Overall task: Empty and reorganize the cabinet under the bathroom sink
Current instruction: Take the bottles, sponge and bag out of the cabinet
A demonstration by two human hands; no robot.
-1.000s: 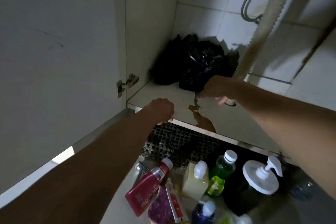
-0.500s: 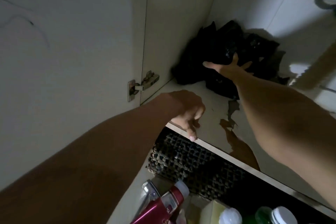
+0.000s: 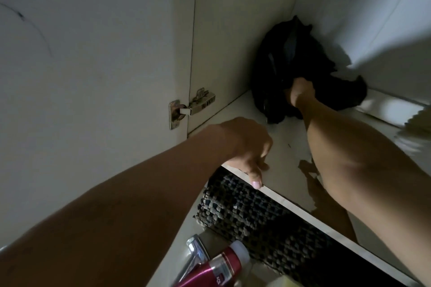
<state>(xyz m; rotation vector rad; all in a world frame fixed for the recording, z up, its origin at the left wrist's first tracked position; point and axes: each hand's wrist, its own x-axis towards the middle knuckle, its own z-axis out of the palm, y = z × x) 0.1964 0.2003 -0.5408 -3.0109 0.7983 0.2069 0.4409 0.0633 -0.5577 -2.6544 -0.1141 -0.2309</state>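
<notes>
Head view: my right hand [image 3: 300, 92] grips the black bag [image 3: 279, 72]; I'd lift it clear while my loosely curled left hand [image 3: 247, 147] braces on the shelf edge [image 3: 279, 200].

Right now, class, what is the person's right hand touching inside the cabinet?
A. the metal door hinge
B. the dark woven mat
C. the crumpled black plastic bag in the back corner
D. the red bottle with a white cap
C: the right hand reaches to the back corner and is buried in the crumpled black plastic bag, far from the hinge, bottle and mat.
</notes>
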